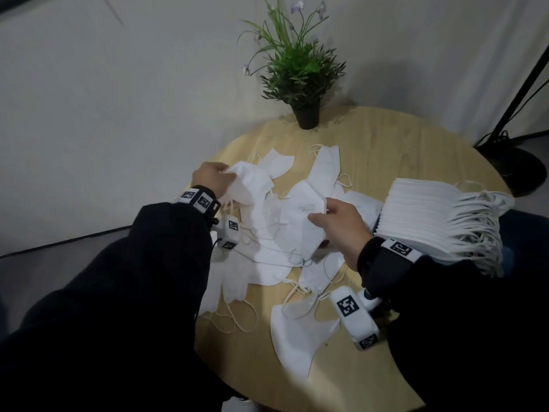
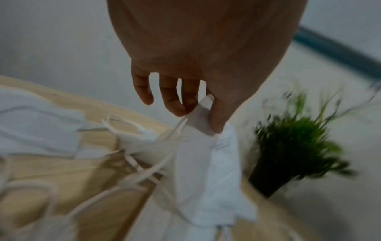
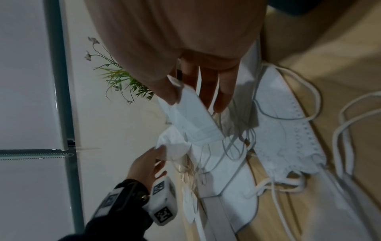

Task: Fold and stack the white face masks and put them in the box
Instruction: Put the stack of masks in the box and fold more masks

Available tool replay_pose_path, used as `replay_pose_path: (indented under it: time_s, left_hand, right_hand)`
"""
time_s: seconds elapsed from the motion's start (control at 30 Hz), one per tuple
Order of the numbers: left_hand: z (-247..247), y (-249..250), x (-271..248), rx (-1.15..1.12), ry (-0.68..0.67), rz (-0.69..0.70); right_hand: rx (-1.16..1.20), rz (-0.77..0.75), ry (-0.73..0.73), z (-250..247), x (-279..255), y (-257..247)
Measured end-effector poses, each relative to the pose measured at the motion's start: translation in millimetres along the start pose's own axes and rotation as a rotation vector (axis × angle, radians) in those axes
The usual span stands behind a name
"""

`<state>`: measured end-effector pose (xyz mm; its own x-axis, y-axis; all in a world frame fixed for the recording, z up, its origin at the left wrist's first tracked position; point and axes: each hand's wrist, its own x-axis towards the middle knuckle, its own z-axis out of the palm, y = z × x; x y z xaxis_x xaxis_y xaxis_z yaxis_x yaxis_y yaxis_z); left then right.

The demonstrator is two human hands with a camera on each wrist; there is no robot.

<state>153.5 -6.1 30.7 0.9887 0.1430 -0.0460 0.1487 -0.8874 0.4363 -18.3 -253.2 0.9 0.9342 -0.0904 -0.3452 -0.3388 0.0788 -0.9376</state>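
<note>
One white face mask (image 1: pixel 285 215) is stretched between both hands above the round wooden table (image 1: pixel 386 150). My left hand (image 1: pixel 212 178) pinches its left end (image 2: pixel 201 119) between thumb and fingers. My right hand (image 1: pixel 338 221) pinches its right end (image 3: pixel 191 112) the same way. Several loose white masks (image 1: pixel 300 331) with ear loops lie spread on the table under and around the hands. A tall stack of folded masks (image 1: pixel 430 215) stands at the right, ear loops hanging off its side. No box shows clearly.
A potted green plant (image 1: pixel 300 75) stands at the table's far edge against the pale wall. A black lamp stand (image 1: pixel 517 156) rises at the far right on the floor. The table's near edge runs close to my body.
</note>
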Motion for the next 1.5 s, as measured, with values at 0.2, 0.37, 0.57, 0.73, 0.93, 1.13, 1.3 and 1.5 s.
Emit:
replay_pose_path:
  time_s: [0.2,0.37,0.57,0.73,0.93,1.13,1.3,1.5]
  left_hand:
    - [-58,7,-57,-0.345,0.337,0.251]
    - [-66,-1,-124,-0.622,0.15,0.484]
    - [-18,-3,-145,-0.573,-0.298,0.399]
    - [8,6,-135,-0.377,-0.211,0.42]
    - [5,5,-131,-0.339,0.04,0.42]
    - [31,-12,-154,0.369,-0.567,0.419]
    - [54,-24,-153,0.394,-0.453,0.558]
    - [59,-16,-143,0.48,-0.336,0.687]
  right_hand:
    - [0.028,0.026,-0.02,-2,-1,0]
    - [0.077,0.055,-0.035,1,-8,6]
    - [0.171,0.087,-0.051,12,-17,16]
    - [0.056,0.002,-0.147,19,-29,13]
    - [0.075,-0.005,0.071,8,-23,20]
    - [0.215,0.035,0.223,3,-12,13]
    - [0.25,0.008,0.218,7,-21,8]
    - [0.221,-0.004,0.186,6,-24,6]
